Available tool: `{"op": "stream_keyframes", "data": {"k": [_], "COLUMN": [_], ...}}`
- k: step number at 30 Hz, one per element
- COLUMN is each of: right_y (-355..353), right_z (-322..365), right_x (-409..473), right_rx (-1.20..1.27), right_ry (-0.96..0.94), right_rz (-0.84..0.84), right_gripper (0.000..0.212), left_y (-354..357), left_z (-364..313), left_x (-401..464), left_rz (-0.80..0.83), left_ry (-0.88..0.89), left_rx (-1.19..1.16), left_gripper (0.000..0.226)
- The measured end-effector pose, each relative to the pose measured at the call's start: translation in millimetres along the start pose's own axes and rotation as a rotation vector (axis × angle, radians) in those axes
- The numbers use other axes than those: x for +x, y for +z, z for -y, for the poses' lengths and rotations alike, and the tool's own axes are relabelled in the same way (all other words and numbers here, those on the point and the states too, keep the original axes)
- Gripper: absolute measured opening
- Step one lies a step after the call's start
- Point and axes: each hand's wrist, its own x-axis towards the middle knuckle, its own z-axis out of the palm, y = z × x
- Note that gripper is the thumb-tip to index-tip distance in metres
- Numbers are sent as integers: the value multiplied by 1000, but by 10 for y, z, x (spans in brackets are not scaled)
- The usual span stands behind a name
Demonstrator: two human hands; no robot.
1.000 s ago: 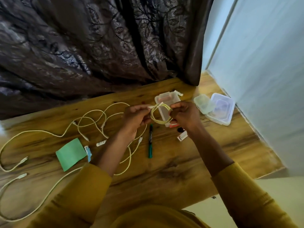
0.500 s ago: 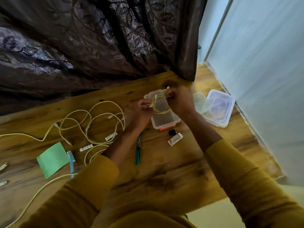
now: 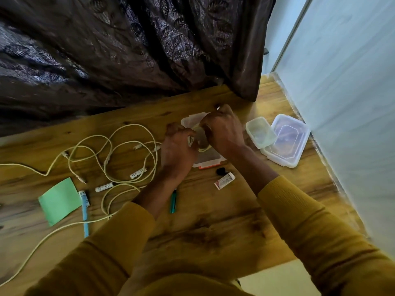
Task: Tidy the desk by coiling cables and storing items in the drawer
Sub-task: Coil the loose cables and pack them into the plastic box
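Cables lay loose across the wooden table (image 3: pixel 213 227), waiting their turn. Above a clear lidded box (image 3: pixel 210 160), the left hand (image 3: pixel 178 148) and right hand (image 3: pixel 222 131) both pinched one small coiled cable (image 3: pixel 203 148), probably keeping its loops from springing open.

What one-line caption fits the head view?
Both hands, left hand and right hand, grip a small coiled cable above a wooden desk strewn with loose cables.

cable tag (image 3: pixel 138 173): CE mark, seemingly | second tag (image 3: pixel 104 186): print unreadable
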Motion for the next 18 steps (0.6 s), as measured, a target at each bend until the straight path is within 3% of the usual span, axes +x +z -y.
{"op": "stream_keyframes", "data": {"k": [9,18], "right_y": [-60,-227], "right_z": [39,598], "right_x": [-1,-255], "right_rx": [-230,81], "right_ry": [-7,22], "right_rz": [187,-101], "right_gripper": [20,31], "left_y": [-50,-444], "left_z": [107,258], "left_x": [58,-304], "left_rz": [-1,-29], "left_ry": [-49,-128], "left_rx": [-194,-394], "left_gripper": [31,26]}}
